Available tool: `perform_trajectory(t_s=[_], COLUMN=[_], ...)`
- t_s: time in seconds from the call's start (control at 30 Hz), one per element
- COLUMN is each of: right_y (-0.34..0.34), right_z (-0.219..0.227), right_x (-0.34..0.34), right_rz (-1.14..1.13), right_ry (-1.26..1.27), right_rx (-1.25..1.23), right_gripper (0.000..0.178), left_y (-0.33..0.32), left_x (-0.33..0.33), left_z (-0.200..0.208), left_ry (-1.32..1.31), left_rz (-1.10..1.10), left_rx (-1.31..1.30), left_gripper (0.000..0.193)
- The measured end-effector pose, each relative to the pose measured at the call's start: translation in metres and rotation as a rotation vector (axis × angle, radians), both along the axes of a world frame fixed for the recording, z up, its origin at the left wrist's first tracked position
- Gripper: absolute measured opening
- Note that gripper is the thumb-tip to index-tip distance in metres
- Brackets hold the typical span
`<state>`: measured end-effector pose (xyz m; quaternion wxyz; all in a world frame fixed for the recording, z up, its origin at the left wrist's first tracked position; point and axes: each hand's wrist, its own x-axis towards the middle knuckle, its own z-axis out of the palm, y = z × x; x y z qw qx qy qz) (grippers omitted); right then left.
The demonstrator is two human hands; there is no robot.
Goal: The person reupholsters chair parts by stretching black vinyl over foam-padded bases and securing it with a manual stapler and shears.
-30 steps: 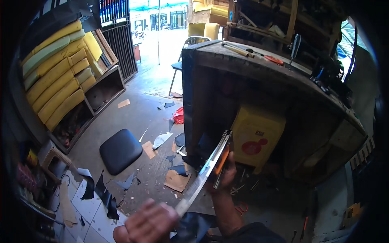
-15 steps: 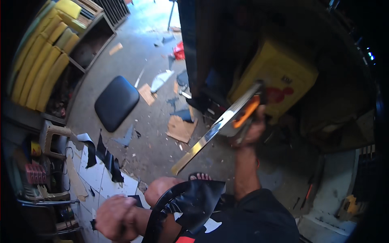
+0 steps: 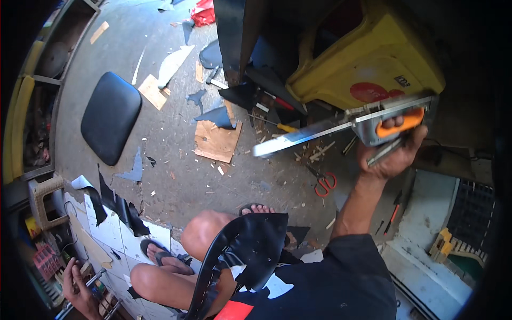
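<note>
My right hand (image 3: 392,160) is wrapped round the orange-lined grip of a silver hand staple gun (image 3: 368,130). A long shiny bar on the tool points left over the floor, its end smeared by motion. Across my lap lies a black-covered panel (image 3: 256,240) with a row of staples along its curved edge. At the lower left, my left hand (image 3: 80,290) has its fingers apart beside chrome metal tubes (image 3: 96,277). I see nothing held in it.
A black cushion (image 3: 111,118) lies on the floor at the left. Scissors with red handles (image 3: 325,185), a yellow-handled screwdriver (image 3: 286,128), a wooden board (image 3: 217,141) and black scraps (image 3: 122,205) are scattered about. A yellow plastic stool (image 3: 373,64) lies tipped at the upper right.
My right hand has carried the staple gun right, and its bar has swung flatter. My left hand has moved from beside my knee to the lower left. The view has shifted too.
</note>
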<state>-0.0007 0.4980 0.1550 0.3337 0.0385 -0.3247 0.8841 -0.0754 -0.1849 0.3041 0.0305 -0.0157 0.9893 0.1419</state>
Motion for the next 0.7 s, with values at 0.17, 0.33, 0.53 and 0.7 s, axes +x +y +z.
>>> perform_trajectory(t_s=[0.17, 0.33, 0.53, 0.7], right_y=[-0.066, -0.137, -0.265, -0.362], right_z=[0.027, 0.063, 0.101, 0.115], right_x=[-0.028, 0.034, 0.138, 0.108], right_rz=[0.122, 0.081, -0.383, -0.521], right_ry=[0.089, 0.012, -0.166, -0.402], right_rx=[0.081, 0.189, 0.273, 0.316], right_gripper=[0.056, 0.057, 0.06, 0.058], left_y=[-0.111, -0.248, -0.281, -0.305], left_x=[-0.019, -0.073, -0.162, -0.092], left_z=[-0.027, -0.06, -0.117, -0.14], left_ry=[-0.111, -0.243, -0.235, -0.031], left_rz=[0.087, -0.031, -0.244, -0.03], left_rx=[-0.005, 0.069, 0.237, 0.492], left_gripper=[0.033, 0.035, 0.039, 0.027])
